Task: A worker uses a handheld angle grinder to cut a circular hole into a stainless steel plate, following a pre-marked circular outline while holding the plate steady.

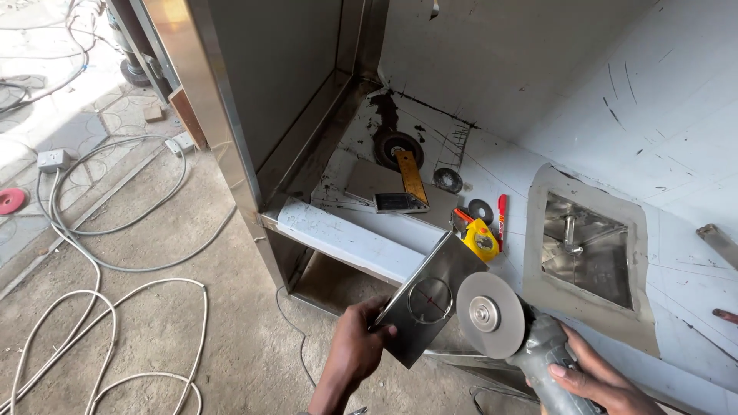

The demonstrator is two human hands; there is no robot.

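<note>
My left hand grips the lower left edge of a square stainless steel plate with a circle and cross lines marked on it. The plate is held tilted over the edge of a white-filmed steel worktop. My right hand holds a grey angle grinder at the lower right. Its round disc faces up and sits right beside the plate's right edge.
On the worktop lie a yellow tape measure, a red marker, a try square, spare discs and a square sink cutout. A steel cabinet stands left. White cables and a socket box lie on the floor.
</note>
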